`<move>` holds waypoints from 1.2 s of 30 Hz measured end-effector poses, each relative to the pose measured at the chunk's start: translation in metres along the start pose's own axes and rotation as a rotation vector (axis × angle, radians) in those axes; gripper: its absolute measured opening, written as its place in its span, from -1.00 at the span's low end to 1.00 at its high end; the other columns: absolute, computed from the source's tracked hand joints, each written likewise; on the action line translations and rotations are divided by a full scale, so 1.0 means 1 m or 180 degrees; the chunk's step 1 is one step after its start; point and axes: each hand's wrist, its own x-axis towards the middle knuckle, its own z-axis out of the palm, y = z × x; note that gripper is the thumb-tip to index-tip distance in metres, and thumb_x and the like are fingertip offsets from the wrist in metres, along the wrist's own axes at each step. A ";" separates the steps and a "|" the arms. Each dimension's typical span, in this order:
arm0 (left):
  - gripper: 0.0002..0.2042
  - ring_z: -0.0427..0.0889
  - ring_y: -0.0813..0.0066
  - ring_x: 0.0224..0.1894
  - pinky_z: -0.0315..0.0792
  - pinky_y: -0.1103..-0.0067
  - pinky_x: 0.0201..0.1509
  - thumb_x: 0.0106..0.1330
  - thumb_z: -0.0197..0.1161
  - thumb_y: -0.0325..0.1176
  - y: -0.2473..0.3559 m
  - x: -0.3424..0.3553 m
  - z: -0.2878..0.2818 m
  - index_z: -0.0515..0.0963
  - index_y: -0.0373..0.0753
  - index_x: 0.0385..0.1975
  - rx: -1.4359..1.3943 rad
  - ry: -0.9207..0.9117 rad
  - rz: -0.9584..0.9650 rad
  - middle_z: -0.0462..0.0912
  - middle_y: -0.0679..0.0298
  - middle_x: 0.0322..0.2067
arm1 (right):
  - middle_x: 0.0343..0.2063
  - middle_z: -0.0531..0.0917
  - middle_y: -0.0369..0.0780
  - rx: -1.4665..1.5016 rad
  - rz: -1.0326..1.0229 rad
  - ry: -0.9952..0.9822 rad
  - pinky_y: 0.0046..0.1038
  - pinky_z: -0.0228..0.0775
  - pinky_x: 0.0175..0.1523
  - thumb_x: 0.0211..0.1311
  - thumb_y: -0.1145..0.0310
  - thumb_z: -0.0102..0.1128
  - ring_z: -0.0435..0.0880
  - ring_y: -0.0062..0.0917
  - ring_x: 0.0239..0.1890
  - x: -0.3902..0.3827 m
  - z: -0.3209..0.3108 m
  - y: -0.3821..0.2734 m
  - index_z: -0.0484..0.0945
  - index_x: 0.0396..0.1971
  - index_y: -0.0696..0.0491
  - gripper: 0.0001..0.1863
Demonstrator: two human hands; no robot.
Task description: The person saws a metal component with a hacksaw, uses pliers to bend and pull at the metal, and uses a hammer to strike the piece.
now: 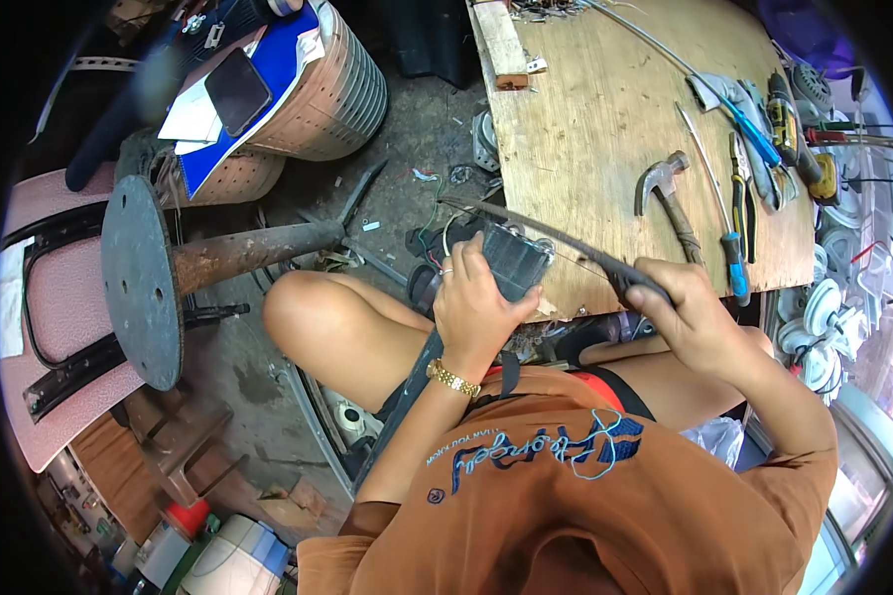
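Note:
My left hand (469,302) is closed around a dark grey, box-shaped block (514,262), its thumb along the near side. Small shiny bits show at the block's far right corner. My right hand (677,302) grips the black handle of a long, narrow dark tool that looks like a hacksaw (534,224). Its long bar slants up and left, passing over the block's far edge. I cannot tell whether its blade touches the block. Thin wires (446,236) lie just past my left fingers.
A wooden board (585,129) ahead bears a claw hammer (673,198), a blue-handled screwdriver (733,268), pliers (742,188) and a yellow-black power drill (784,119). A round metal stand (144,283) lies tipped at left. Behind it, a perforated drum (342,94) carries a phone (238,92).

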 end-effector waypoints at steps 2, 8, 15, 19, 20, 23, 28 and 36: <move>-0.11 0.58 -0.04 0.08 0.56 0.22 0.08 -0.09 0.65 -0.04 -0.007 -0.001 0.001 0.39 -0.41 0.20 -0.0022 -0.0069 -0.0067 0.55 -0.02 0.02 | -0.56 0.51 -0.06 0.0058 0.0018 0.0001 -0.24 0.34 -0.33 0.48 0.40 0.16 0.49 -0.24 -0.51 -0.006 -0.009 -0.009 0.54 -0.32 0.23 -0.80; -0.10 0.57 -0.11 0.09 0.54 0.17 0.09 -0.09 0.66 -0.06 -0.010 0.004 -0.001 0.34 -0.41 0.21 -0.0052 -0.0211 -0.0254 0.54 -0.06 0.04 | -0.54 0.50 -0.02 -0.0018 0.0113 -0.0173 -0.22 0.32 -0.35 0.41 0.41 0.20 0.54 -0.14 -0.49 -0.015 -0.027 0.001 0.57 -0.34 0.24 -0.81; -0.14 0.58 -0.11 0.08 0.54 0.19 0.06 -0.10 0.67 -0.08 -0.012 0.028 -0.007 0.37 -0.41 0.16 0.0003 -0.0128 -0.0427 0.55 -0.07 0.00 | -0.47 0.60 0.01 -0.0286 -0.1054 0.0431 -0.17 0.45 -0.26 0.38 0.36 0.29 0.59 -0.02 -0.40 0.059 0.039 0.039 0.62 -0.25 0.22 -0.80; -0.14 0.58 -0.06 0.08 0.57 0.23 0.09 -0.07 0.64 0.00 -0.020 0.014 0.001 0.40 -0.43 0.15 0.0092 0.0074 -0.0155 0.56 -0.03 0.00 | -0.51 0.52 0.00 -0.0101 -0.0349 -0.0082 -0.22 0.38 -0.28 0.49 0.33 0.18 0.52 -0.20 -0.47 0.032 0.001 0.013 0.56 -0.30 0.25 -0.74; -0.14 0.58 -0.05 0.08 0.57 0.23 0.09 -0.08 0.64 0.00 -0.021 0.010 0.002 0.41 -0.43 0.15 0.0102 0.0096 -0.0149 0.56 -0.02 0.00 | -0.52 0.50 0.00 -0.0104 -0.0362 -0.0017 -0.19 0.35 -0.28 0.48 0.34 0.17 0.53 -0.14 -0.45 0.013 -0.010 0.011 0.53 -0.34 0.26 -0.74; -0.13 0.60 -0.03 0.06 0.57 0.23 0.08 -0.09 0.64 0.01 -0.021 0.006 0.003 0.41 -0.42 0.16 0.0118 0.0144 -0.0114 0.56 0.00 -0.01 | -0.52 0.51 -0.01 -0.0221 -0.0105 -0.0057 -0.20 0.35 -0.27 0.45 0.37 0.18 0.53 -0.06 -0.41 -0.033 -0.037 0.003 0.57 -0.33 0.26 -0.77; -0.13 0.62 -0.04 0.03 0.58 0.22 0.05 -0.09 0.64 0.01 -0.017 0.006 0.003 0.40 -0.41 0.15 0.0151 0.0172 -0.0101 0.56 -0.01 -0.01 | -0.50 0.51 0.01 -0.0208 -0.0264 -0.0046 -0.20 0.36 -0.28 0.45 0.35 0.20 0.53 -0.07 -0.43 -0.017 -0.020 0.004 0.59 -0.30 0.24 -0.77; -0.14 0.61 -0.04 0.07 0.58 0.21 0.07 -0.08 0.64 -0.01 -0.010 0.002 -0.003 0.40 -0.42 0.16 0.0064 0.0141 -0.0114 0.56 0.00 -0.01 | -0.54 0.52 -0.05 -0.0023 -0.0330 0.0190 -0.27 0.39 -0.27 0.54 0.26 0.12 0.48 -0.34 -0.49 0.023 0.017 0.024 0.59 -0.26 0.24 -0.70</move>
